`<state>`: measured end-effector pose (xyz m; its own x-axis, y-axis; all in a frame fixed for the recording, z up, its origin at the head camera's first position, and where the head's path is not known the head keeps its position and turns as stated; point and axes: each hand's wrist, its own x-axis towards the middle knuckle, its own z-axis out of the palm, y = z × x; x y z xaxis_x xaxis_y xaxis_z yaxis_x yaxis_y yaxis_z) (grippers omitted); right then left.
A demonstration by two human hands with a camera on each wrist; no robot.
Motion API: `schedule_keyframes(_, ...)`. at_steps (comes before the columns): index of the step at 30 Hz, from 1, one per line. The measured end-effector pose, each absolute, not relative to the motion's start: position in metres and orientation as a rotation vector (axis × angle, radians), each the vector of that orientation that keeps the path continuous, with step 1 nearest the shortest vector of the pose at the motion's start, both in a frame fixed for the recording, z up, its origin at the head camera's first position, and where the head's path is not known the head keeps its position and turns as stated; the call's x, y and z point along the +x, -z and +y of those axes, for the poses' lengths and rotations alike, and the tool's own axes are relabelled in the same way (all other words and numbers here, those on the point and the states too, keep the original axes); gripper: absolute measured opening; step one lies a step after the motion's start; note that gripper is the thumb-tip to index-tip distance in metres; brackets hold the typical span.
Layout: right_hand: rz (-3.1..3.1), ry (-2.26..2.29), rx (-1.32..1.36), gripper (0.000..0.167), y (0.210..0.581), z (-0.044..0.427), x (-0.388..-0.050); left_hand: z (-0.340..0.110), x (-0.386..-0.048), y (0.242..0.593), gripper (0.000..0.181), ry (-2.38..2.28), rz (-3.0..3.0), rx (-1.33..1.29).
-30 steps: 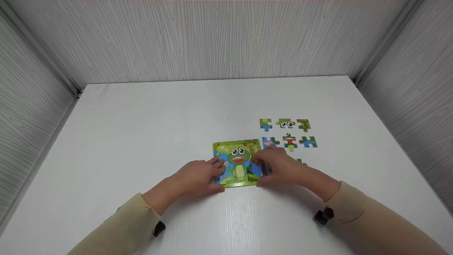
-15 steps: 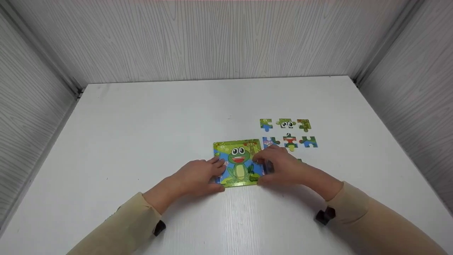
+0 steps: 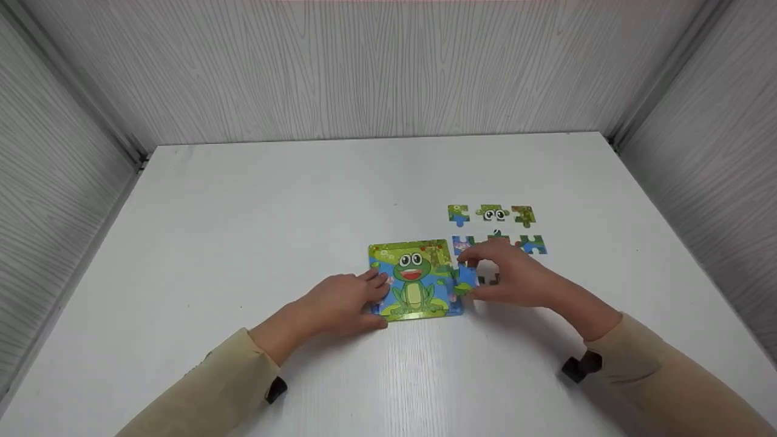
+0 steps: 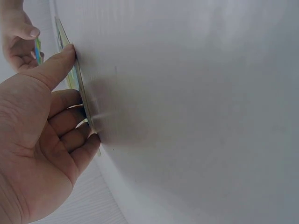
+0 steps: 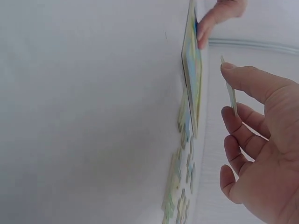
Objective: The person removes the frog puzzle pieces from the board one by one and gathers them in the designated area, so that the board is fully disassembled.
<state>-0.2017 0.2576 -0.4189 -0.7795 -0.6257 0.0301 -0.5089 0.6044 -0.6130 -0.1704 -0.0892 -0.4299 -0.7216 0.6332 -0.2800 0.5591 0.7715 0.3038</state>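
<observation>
In the head view a square frog-picture puzzle board (image 3: 413, 297) lies flat on the white table. My left hand (image 3: 343, 303) holds its left side, thumb at the near edge and bent fingers on the picture; the left wrist view shows them along the board's edge. Between thumb and fingertips my right hand (image 3: 516, 276) pinches a blue and green puzzle piece (image 3: 466, 278) by the board's right edge. The right wrist view shows this piece (image 5: 231, 93) raised, nearly edge-on and apart from the board. Green at the board's right edge is partly hidden behind it.
Several loose puzzle pieces lie in rows right of the board, among them a frog-eyes piece (image 3: 492, 214) and a corner piece (image 3: 523, 215). My right hand partly covers the nearer ones. White wood-grain panels (image 3: 376, 73) border the table at the back and sides.
My right hand has moved right from the board's right edge, with the puzzle piece now lifted and visible in its fingers. My left hand stays in place on the board.
</observation>
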Motion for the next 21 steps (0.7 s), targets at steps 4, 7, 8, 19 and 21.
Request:
schedule_keyframes(4, 2.649, 0.943, -0.893, 0.056, 0.416, 0.274, -0.203, -0.089, -0.170, 0.431, 0.071, -0.278, 2.598, 0.895)
schedule_keyframes(7, 2.659, 0.940, -0.863, 0.058, 0.414, 0.284, -0.203, -0.088, -0.170, 0.430, 0.072, -0.272, 2.597, 0.883)
schedule_keyframes(8, 2.662, 0.939, -0.857, 0.058, 0.414, 0.288, -0.204, -0.088, -0.170, 0.429, 0.072, -0.270, 2.598, 0.881)
schedule_keyframes(19, 2.697, 0.936, -0.737, 0.062, 0.411, 0.318, -0.202, -0.088, -0.169, 0.430, 0.072, -0.267, 2.611, 0.895)
schedule_keyframes(21, 2.699, 0.932, -0.691, 0.059, 0.410, 0.323, -0.201, -0.087, -0.170, 0.430, 0.072, -0.269, 2.609, 0.895)
